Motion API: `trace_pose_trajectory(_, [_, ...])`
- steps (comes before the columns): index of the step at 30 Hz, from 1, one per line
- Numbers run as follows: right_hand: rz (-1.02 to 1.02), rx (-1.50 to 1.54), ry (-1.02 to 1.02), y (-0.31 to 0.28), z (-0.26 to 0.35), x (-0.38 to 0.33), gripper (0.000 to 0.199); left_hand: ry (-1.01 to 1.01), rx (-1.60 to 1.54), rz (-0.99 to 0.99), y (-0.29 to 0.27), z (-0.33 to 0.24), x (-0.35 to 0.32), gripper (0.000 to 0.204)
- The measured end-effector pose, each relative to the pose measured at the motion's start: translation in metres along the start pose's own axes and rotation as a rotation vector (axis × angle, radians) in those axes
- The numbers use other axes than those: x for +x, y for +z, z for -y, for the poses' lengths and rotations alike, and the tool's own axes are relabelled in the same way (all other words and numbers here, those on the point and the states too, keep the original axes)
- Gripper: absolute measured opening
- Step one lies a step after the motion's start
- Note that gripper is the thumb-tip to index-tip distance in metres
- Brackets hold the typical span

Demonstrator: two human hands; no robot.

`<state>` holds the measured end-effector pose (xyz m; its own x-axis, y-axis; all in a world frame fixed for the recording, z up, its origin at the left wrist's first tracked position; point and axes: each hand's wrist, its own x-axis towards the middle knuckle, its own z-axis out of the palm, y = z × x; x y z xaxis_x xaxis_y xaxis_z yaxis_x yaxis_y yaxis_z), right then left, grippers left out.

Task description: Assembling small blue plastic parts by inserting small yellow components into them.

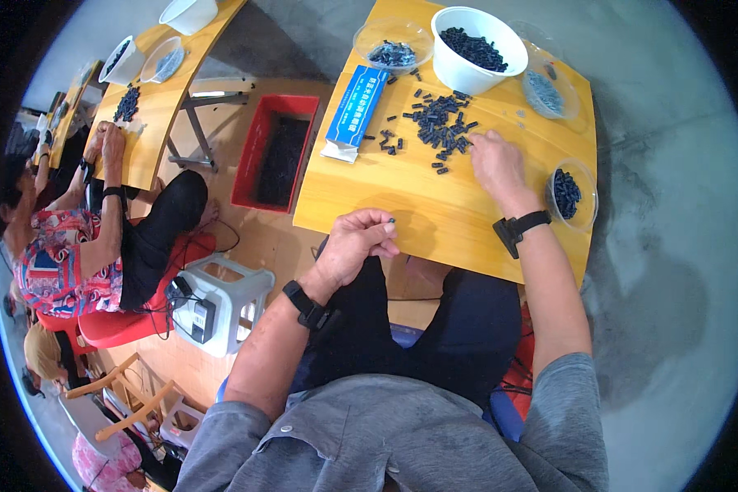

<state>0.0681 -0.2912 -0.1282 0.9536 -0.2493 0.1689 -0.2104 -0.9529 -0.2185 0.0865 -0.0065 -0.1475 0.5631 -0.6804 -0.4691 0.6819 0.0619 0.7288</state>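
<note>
Yellow wood table (435, 205), seen from above. My left hand (354, 243) sits at the near edge, fingers curled shut, thumb and forefinger pinching one small dark part (391, 220) whose end just shows past the fingertips; which way its long axis runs I cannot tell. My right hand (494, 161) lies farther in and to the right, palm down, fingertips bent onto the near right edge of the pile (439, 121) of loose dark parts; whether they have closed on a piece is hidden under the hand. The pile lies far and left of those fingers, touching them, so the right hand is the nearer one to it; the left is well apart, near and left. Pieces in the pile point every way. Beyond it stands a white bowl (471, 74) of the same parts, with a clear bowl (392, 45) to its left and a blue packet (355, 108) lying lengthwise, near to far. A small clear cup (586, 201) of parts sits at the right edge, just beside my right wrist. Left of the table, a red crate (246, 168) rests on the floor; another person (82, 238) works at a separate table.
</note>
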Motion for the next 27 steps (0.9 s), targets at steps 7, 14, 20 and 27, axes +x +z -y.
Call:
trace_pose_trajectory(7, [-0.078,-0.024,-0.034,0.001,0.004,-0.001,0.012,-0.006,0.006,-0.054,0.0,0.0,0.0,0.007])
trace_pose_trajectory(14, [-0.19,0.18,-0.009,0.001,0.031,-0.024,0.007,-0.005,0.043,-0.045,-0.001,0.002,0.0,0.008])
trace_pose_trajectory(20, [-0.131,0.855,0.213,-0.001,0.056,-0.067,0.01,0.014,0.058,-0.07,0.006,0.001,-0.008,0.009])
trace_pose_trajectory(27, [0.084,1.499,0.404,-0.054,0.076,-0.092,0.013,0.101,0.171,-0.044,0.049,-0.019,-0.028,0.01])
